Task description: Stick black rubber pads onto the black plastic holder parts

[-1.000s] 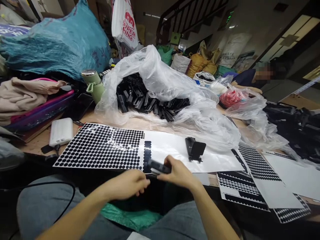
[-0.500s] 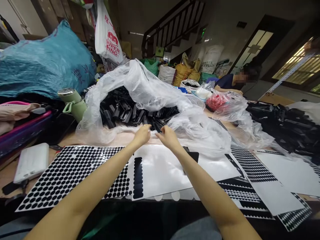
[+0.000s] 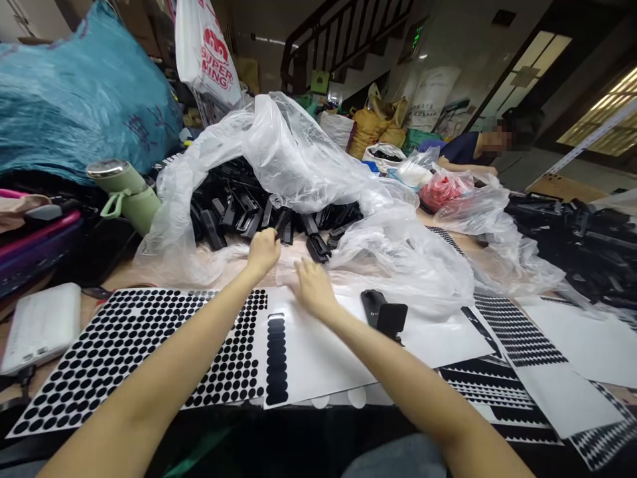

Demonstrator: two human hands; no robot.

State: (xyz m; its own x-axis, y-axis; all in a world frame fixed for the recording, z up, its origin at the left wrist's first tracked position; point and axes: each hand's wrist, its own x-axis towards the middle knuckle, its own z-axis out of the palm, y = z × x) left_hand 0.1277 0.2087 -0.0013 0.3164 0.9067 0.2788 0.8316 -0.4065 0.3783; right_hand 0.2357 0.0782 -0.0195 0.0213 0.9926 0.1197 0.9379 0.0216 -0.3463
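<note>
My left hand point(image 3: 265, 252) is closed at the front of a pile of black plastic parts point(image 3: 243, 209), which lie in the mouth of a clear plastic bag point(image 3: 293, 166). Its fingertips face away, so what they hold is hidden. Beside it, my right hand point(image 3: 313, 287) hovers low over the far edge of a white sheet point(image 3: 323, 352), slightly blurred, its fingers apart with nothing visible in them. One loose black part point(image 3: 317, 247) lies just beyond it. A black stand with a square pad point(image 3: 392, 317) rests on the sheet, right of my right forearm.
Sheets of round black stickers point(image 3: 144, 345) lie at left, with more sticker sheets point(image 3: 517, 332) at right. A white power bank point(image 3: 42, 328) and a green tumbler point(image 3: 127, 196) stand left. Another person point(image 3: 462, 153) sits at the far right, beyond another black pile point(image 3: 582, 239).
Both hands have moved left and apart, the right one drawing back toward me. The black stand, partly hidden behind my right forearm before, now shows. The view has shifted slightly.
</note>
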